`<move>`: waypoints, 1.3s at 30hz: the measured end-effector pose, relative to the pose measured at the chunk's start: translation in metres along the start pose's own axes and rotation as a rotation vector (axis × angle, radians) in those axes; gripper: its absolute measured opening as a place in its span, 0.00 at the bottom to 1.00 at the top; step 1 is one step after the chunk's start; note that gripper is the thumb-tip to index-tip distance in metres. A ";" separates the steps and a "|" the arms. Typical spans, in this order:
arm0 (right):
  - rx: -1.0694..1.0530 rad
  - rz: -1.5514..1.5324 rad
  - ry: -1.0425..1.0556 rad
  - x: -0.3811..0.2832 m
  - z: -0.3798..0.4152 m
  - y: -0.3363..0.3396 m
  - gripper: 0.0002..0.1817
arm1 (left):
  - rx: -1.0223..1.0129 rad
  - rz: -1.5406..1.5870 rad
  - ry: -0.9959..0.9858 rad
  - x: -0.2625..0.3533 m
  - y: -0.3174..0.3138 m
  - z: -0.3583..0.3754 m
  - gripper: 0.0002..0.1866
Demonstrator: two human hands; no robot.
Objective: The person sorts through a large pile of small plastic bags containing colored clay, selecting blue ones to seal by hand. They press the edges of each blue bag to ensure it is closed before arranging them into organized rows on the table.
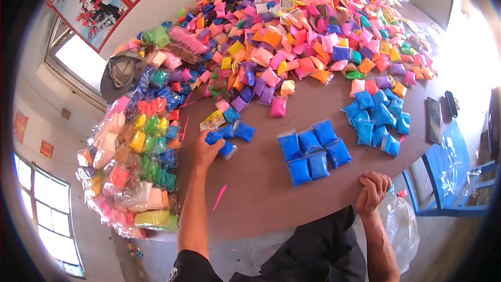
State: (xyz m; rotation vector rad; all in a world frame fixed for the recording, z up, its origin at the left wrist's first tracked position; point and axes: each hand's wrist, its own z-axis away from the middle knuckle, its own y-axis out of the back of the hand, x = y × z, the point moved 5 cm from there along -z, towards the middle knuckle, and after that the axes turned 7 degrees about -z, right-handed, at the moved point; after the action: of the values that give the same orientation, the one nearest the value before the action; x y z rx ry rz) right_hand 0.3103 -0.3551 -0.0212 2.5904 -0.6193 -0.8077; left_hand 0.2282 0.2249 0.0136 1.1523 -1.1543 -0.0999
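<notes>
My left hand [206, 150] is closed on a blue packet [213, 138] at the left of the table. Another blue packet [228, 150] lies right at its fingertips, partly covered. Just beyond are more blue packets [243, 131] and a yellow printed packet [213, 120]. In the middle, several dark blue packets [318, 164] lie side by side in two rows. My right hand [373, 192] rests at the table's near edge, its fingers curled in and nothing showing in them.
A large heap of mixed coloured packets [292, 36] covers the far side of the brown table [250, 188]. Bundles in clear bags [135, 172] line the left side. Light blue packets [373, 117], a phone [434, 120] and a blue chair [454, 167] are at right.
</notes>
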 end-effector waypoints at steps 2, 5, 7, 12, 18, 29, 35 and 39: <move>0.002 0.002 0.002 0.002 0.001 -0.001 0.09 | 0.061 0.021 -0.138 0.000 -0.002 -0.002 0.22; -0.008 0.004 -0.009 0.004 0.004 -0.002 0.09 | 0.081 0.032 -0.162 0.005 -0.008 0.006 0.21; -0.009 0.001 -0.019 0.005 0.006 -0.003 0.08 | 0.008 0.229 -0.007 0.010 -0.009 0.009 0.21; 0.000 0.017 -0.001 0.007 0.008 -0.002 0.09 | 0.014 0.395 0.067 0.011 -0.021 0.007 0.24; -0.001 0.015 0.003 0.006 0.007 -0.002 0.08 | 0.158 -0.068 -0.132 0.043 -0.023 0.009 0.25; 0.034 0.039 -0.004 0.001 0.002 -0.001 0.07 | 0.294 -0.424 -0.395 0.110 -0.041 0.012 0.38; 0.010 0.026 -0.008 0.002 0.002 -0.001 0.07 | 0.312 -0.465 -0.527 0.130 -0.046 0.068 0.33; -0.023 0.020 0.021 0.000 -0.001 0.002 0.08 | 0.262 -0.361 -0.612 0.139 -0.060 0.130 0.31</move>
State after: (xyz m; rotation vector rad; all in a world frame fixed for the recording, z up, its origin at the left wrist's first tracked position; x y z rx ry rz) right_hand 0.3103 -0.3561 -0.0194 2.5649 -0.6246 -0.7759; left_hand 0.2236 0.0295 0.0518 1.6188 -1.5072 -0.6290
